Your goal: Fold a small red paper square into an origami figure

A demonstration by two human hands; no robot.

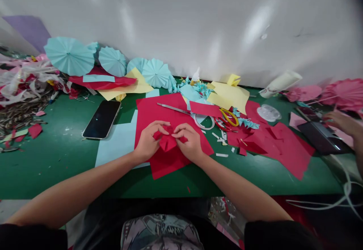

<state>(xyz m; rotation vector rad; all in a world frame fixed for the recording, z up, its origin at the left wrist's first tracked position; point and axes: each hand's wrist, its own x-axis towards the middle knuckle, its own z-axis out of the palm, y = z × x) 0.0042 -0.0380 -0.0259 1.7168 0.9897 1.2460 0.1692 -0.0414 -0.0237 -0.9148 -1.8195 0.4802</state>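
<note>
A small folded red paper piece (168, 143) is held between my two hands, above a large red sheet (163, 166) on the green table. My left hand (150, 140) pinches its left edge with thumb and forefinger. On the other side, my right hand (187, 141) pinches the upper right edge, fingers curled. The fingertips of both hands are close together. Scissors with yellow handles (229, 117) lie beyond my right hand, near a white tape roll (204, 121). Light blue paper (115, 144) lies partly under the red sheet.
A phone (102, 119) lies at left. Blue paper fans (69, 56) stand along the wall. Cut red paper (283, 148), yellow sheets (231, 94) and scraps spread to the right. Another person's hand (340, 122) is at the far right, by a dark device (323, 137).
</note>
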